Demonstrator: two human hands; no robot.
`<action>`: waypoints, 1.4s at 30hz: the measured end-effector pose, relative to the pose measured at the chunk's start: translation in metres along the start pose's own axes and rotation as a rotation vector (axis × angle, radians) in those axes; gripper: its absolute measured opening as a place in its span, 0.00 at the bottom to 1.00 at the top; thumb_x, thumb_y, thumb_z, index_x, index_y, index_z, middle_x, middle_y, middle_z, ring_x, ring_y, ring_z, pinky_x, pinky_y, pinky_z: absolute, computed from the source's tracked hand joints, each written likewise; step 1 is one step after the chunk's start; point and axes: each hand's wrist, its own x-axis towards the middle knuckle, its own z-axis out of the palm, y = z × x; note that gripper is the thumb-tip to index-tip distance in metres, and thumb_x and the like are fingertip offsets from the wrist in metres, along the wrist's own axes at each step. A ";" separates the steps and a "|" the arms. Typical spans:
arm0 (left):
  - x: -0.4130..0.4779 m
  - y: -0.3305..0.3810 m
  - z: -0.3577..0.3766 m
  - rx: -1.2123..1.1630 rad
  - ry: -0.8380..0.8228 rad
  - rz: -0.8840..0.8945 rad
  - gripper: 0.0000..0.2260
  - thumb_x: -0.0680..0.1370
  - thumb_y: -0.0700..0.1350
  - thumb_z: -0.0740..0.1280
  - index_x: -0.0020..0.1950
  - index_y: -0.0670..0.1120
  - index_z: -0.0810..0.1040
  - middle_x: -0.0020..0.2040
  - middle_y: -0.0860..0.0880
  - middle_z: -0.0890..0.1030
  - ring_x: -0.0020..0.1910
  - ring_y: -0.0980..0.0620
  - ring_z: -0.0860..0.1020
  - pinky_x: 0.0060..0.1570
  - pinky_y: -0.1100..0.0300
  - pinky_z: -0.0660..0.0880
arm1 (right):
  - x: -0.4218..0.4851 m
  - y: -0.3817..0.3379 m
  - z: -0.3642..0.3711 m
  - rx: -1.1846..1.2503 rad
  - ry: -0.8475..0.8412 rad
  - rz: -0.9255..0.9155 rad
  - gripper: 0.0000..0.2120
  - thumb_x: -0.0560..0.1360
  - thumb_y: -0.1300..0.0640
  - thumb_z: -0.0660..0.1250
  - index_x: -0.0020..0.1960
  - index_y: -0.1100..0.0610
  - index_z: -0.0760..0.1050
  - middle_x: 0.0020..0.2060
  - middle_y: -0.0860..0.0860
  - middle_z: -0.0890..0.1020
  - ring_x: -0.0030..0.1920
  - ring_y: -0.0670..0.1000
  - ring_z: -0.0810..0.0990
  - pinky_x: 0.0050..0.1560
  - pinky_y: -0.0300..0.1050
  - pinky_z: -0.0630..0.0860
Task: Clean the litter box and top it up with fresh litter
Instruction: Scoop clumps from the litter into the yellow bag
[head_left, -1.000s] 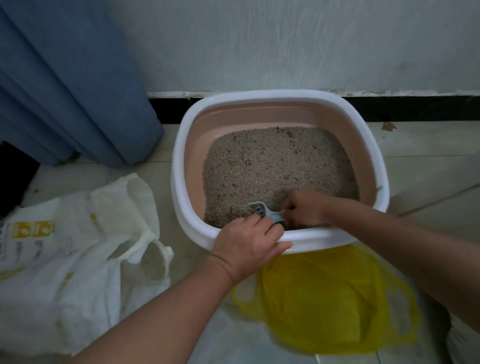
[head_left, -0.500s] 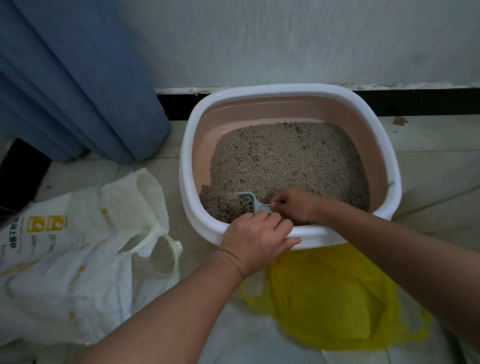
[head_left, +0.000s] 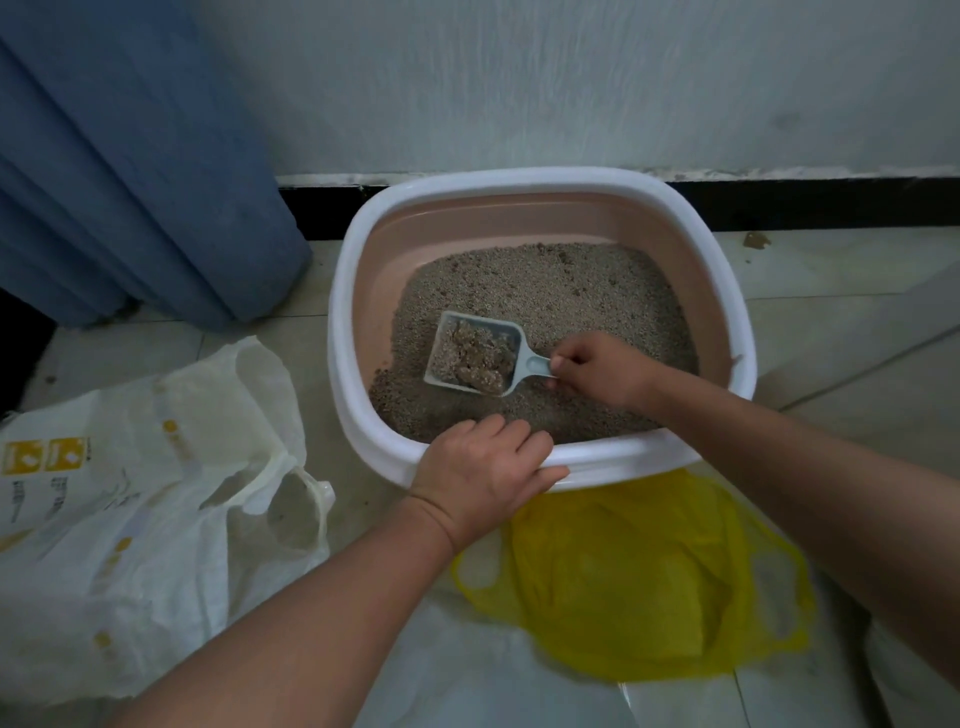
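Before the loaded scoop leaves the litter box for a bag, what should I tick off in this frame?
1. Scoop carries clumps: ok.
2. Right hand pinches the scoop's handle: ok.
3. Left hand holds the near rim of the litter box, fingers curled over it: ok.
4. Yellow bag lies on the floor just in front of that rim, close to the scoop: ok.
5. Yellow bag's mouth is open enough to take the load: cannot tell; it lies crumpled.
6. White bag sits off to the left, outside the way to the yellow bag: ok.
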 end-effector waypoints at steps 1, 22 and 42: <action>0.000 0.000 -0.001 0.006 0.000 0.003 0.17 0.82 0.59 0.62 0.39 0.49 0.75 0.34 0.50 0.74 0.32 0.48 0.74 0.29 0.54 0.68 | -0.003 0.000 0.000 -0.006 0.005 0.004 0.14 0.82 0.55 0.61 0.41 0.54 0.81 0.33 0.54 0.79 0.32 0.50 0.72 0.35 0.44 0.67; 0.003 -0.005 -0.006 -0.068 -0.108 0.015 0.17 0.82 0.58 0.61 0.42 0.48 0.77 0.34 0.48 0.77 0.32 0.46 0.75 0.28 0.55 0.69 | -0.089 0.012 -0.027 0.010 0.269 0.084 0.17 0.81 0.53 0.61 0.34 0.52 0.76 0.32 0.54 0.79 0.33 0.52 0.75 0.36 0.46 0.68; 0.002 -0.003 -0.028 -0.283 -0.222 -0.127 0.19 0.79 0.59 0.59 0.47 0.47 0.81 0.38 0.49 0.81 0.39 0.45 0.78 0.34 0.53 0.72 | -0.180 0.024 -0.002 0.131 0.373 0.172 0.16 0.81 0.56 0.61 0.36 0.54 0.79 0.27 0.47 0.76 0.28 0.49 0.71 0.34 0.45 0.68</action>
